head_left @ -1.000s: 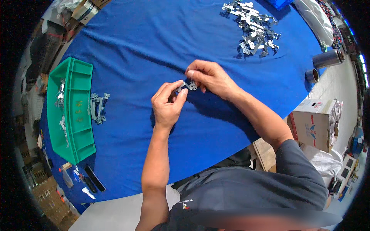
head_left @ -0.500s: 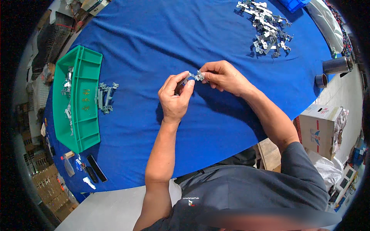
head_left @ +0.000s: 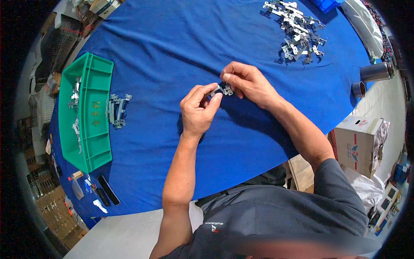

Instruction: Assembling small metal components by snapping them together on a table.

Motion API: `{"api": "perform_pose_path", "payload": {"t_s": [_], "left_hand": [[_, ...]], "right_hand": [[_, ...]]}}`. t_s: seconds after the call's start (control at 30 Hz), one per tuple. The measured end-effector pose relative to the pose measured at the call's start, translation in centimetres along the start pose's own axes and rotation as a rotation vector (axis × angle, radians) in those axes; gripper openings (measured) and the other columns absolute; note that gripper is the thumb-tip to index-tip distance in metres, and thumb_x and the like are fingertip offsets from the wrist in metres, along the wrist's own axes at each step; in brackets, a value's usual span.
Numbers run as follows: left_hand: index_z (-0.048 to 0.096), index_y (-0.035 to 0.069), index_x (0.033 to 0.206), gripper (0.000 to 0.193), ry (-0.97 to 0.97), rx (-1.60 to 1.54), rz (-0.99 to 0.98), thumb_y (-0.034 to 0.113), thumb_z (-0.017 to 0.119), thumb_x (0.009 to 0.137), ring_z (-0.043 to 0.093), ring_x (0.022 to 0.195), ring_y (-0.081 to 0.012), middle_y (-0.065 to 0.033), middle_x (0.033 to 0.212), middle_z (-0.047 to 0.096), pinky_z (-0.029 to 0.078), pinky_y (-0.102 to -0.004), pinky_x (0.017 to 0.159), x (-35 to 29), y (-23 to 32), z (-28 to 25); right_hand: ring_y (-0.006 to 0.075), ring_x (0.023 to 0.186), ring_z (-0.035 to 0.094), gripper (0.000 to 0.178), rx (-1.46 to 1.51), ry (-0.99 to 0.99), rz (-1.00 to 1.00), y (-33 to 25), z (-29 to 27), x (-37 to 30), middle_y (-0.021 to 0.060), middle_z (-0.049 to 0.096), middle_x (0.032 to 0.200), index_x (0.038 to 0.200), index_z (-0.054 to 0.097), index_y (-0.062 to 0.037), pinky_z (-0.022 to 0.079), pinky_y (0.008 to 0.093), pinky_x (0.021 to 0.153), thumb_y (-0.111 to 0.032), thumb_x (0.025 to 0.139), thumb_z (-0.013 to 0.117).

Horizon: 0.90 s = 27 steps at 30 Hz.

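Over the blue cloth, my left hand [head_left: 197, 110] pinches a small silver metal bracket [head_left: 228, 90] between thumb and fingers. Part of the bracket is hidden behind those fingers. My right hand [head_left: 252, 87] is at the bracket's far right end, thumb and forefinger pressed together just above it. Whatever sits between these right fingertips is too small to make out. More such brackets [head_left: 117, 111] lie in a group beside the green tray [head_left: 68, 134]. A large heap of brackets [head_left: 297, 36] is at the far right.
Inside the tray are further metal parts [head_left: 76, 93] and small brass-coloured pieces [head_left: 95, 114]. A dark metal flask [head_left: 375, 72] and a cup [head_left: 358, 90] are by the right edge. A black strip-shaped object [head_left: 108, 190] lies near left. A cardboard box [head_left: 353, 149] stands beyond the table.
My right fingertips have moved from the bracket's end to just above it. The bracket has turned and moved slightly right and nearer; my left hand has shifted a little right.
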<state>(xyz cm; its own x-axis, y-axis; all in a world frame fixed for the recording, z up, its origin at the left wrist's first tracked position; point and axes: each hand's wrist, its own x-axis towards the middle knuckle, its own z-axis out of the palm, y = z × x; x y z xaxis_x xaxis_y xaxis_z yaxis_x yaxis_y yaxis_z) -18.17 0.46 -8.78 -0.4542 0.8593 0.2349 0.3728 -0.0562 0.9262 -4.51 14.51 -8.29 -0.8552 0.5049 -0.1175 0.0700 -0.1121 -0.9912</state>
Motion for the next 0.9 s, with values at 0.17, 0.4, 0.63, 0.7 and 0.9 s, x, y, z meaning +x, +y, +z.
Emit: {"api": "perform_pose_path", "payload": {"t_s": [0.17, 0.4, 0.63, 0.7, 0.9], "left_hand": [[0.07, -0.001, 0.104, 0.022, 0.118, -0.004, 0.044, 0.001, 0.073, 0.083, 0.052, 0.067, -0.0051, -0.0013, 0.084, 0.063, 0.042, -0.0206, 0.059, 0.13, 0.08, 0.06], [0.069, -0.001, 0.107, 0.022, 0.165, -0.067, -0.011, 0.004, 0.072, 0.085, 0.057, 0.076, -0.0061, -0.0014, 0.089, 0.065, 0.046, -0.0208, 0.068, -0.01, 0.21, -0.1], [0.069, -0.001, 0.106, 0.022, 0.15, -0.079, -0.021, 0.005, 0.072, 0.086, 0.057, 0.076, -0.006, -0.0005, 0.089, 0.065, 0.046, -0.0204, 0.068, -0.09, 0.11, -0.3], [0.069, 0.0, 0.106, 0.021, 0.147, -0.09, -0.012, 0.004, 0.072, 0.086, 0.057, 0.076, -0.0062, -0.0003, 0.089, 0.065, 0.046, -0.0206, 0.069, -0.03, 0.13, -0.2], [0.069, -0.002, 0.103, 0.019, 0.174, -0.06, 0.037, 0.001, 0.071, 0.085, 0.051, 0.066, -0.0036, 0.0004, 0.081, 0.06, 0.041, -0.0191, 0.056, 0.2, -0.15, 0.19]], "right_hand": [[0.0047, 0.056, 0.049, 0.021, -0.021, 0.06, 0.036, -0.5, -0.47, -0.02, -0.0016, 0.056, 0.069, 0.093, 0.064, -0.0026, 0.039, 0.0209, 0.046, -0.023, 0.098, 0.058], [0.0058, 0.059, 0.051, 0.019, -0.092, -0.049, 0.094, -0.62, -0.18, -0.24, -0.0007, 0.061, 0.074, 0.095, 0.066, -0.0017, 0.042, 0.0222, 0.046, -0.019, 0.096, 0.058], [0.0066, 0.06, 0.053, 0.017, -0.124, -0.043, 0.084, -0.3, -0.1, -0.1, -0.0002, 0.061, 0.075, 0.096, 0.066, -0.0015, 0.043, 0.0229, 0.047, -0.017, 0.095, 0.058], [0.0067, 0.06, 0.053, 0.017, -0.126, -0.044, 0.075, -0.32, -0.19, -0.12, -0.0001, 0.061, 0.075, 0.096, 0.066, -0.0014, 0.043, 0.0231, 0.047, -0.017, 0.095, 0.058], [0.0069, 0.06, 0.053, 0.017, -0.118, -0.041, 0.091, -0.46, -0.19, -0.28, 0.0006, 0.061, 0.075, 0.096, 0.066, -0.0013, 0.043, 0.0235, 0.047, -0.016, 0.095, 0.058]]}}
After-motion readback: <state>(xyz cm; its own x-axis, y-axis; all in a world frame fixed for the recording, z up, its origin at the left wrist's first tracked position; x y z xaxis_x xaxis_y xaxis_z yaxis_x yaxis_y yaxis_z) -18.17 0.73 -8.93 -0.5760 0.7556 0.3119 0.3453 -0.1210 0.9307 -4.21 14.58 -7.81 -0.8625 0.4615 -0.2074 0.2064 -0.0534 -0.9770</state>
